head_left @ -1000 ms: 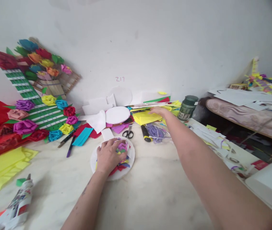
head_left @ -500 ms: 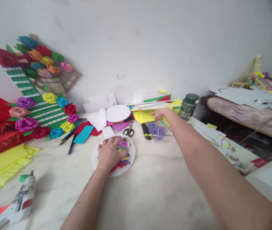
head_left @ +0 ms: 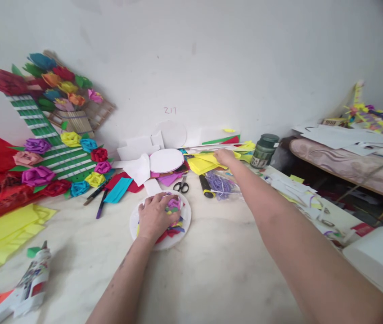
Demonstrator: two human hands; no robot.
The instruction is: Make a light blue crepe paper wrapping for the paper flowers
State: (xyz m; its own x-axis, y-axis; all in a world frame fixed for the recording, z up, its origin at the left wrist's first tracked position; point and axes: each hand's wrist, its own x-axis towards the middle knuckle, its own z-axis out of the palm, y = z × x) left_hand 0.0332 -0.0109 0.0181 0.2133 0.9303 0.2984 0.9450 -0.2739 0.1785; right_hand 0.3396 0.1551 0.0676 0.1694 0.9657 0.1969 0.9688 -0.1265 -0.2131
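My left hand (head_left: 154, 217) is spread flat on the plate (head_left: 182, 237) of scraps, and my right hand (head_left: 225, 157) is pinching the yellow paper (head_left: 200, 165) back by the wall (head_left: 211, 67); it's light, floppy stuff, so I'd grip a corner gently.

White wall (head_left: 245, 54) (pencilled "217") — pale marbled surface (head_left: 211, 270), bed (head_left: 346, 166) at right.

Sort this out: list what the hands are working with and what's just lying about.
In hand: left hand on the paper scraps on the white plate; right hand on the yellow paper.
Lying about: scissors, green jar, glue gun, purple string bag, pens.
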